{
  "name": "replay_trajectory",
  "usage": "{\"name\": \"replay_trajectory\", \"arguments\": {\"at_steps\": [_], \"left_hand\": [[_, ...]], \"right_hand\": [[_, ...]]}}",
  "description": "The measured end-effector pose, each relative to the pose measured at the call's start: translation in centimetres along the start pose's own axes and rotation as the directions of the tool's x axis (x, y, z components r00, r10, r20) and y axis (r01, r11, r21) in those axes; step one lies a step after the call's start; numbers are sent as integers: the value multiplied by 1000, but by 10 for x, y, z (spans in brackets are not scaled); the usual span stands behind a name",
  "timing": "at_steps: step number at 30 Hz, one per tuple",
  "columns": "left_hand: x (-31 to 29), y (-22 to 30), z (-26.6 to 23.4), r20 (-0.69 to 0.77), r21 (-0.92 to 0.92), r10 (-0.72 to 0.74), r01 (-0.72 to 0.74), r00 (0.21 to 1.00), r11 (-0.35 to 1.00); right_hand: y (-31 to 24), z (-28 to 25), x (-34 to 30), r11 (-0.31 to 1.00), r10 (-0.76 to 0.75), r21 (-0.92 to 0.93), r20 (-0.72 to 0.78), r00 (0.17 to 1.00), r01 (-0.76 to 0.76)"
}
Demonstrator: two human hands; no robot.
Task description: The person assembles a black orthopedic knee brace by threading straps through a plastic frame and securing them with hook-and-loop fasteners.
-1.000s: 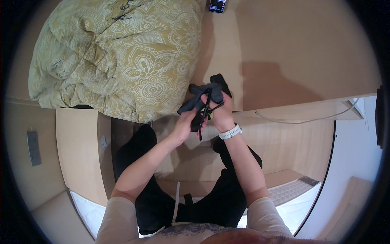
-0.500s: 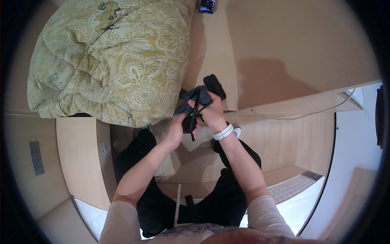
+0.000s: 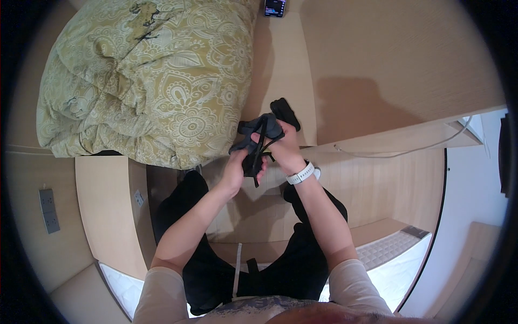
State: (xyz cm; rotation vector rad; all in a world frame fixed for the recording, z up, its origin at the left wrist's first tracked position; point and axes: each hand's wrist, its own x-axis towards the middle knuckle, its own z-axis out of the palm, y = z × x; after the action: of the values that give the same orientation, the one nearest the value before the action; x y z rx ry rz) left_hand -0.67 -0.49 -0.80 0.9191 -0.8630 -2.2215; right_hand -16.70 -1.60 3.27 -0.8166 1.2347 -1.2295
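Observation:
Both my hands hold a black strappy fabric item (image 3: 260, 131) in front of me, at the edge of a wooden platform (image 3: 377, 65). My left hand (image 3: 240, 164) grips its lower dangling part, with a strap hanging between the fingers. My right hand (image 3: 284, 147), with a white watch on the wrist, grips the upper part. A second black piece (image 3: 285, 112) lies on the wood just beyond my right hand.
A crumpled yellow-green patterned quilt (image 3: 145, 75) lies on the platform to the left. A small dark device (image 3: 274, 7) sits at the far edge. A thin white cable (image 3: 399, 147) runs along the wooden ledge at right. A wall socket (image 3: 48, 209) is at far left.
My hands with the black item have shifted slightly left and down in view. The view itself has tilted a little; the grip stays the same.

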Motion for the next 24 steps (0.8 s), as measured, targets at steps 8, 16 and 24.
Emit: {"name": "replay_trajectory", "arguments": {"at_steps": [8, 16, 24], "left_hand": [[1, 4, 7, -45, 70, -63, 66, 997, 995], [0, 8, 9, -42, 25, 6, -5, 999, 1000], [3, 2, 7, -7, 151, 7, -6, 1000, 988]], "right_hand": [[0, -6, 0, 990, -53, 124, -153, 987, 72], [0, -13, 2, 1000, -23, -11, 14, 1000, 23], [5, -6, -4, 998, -23, 47, -116, 993, 28]]}}
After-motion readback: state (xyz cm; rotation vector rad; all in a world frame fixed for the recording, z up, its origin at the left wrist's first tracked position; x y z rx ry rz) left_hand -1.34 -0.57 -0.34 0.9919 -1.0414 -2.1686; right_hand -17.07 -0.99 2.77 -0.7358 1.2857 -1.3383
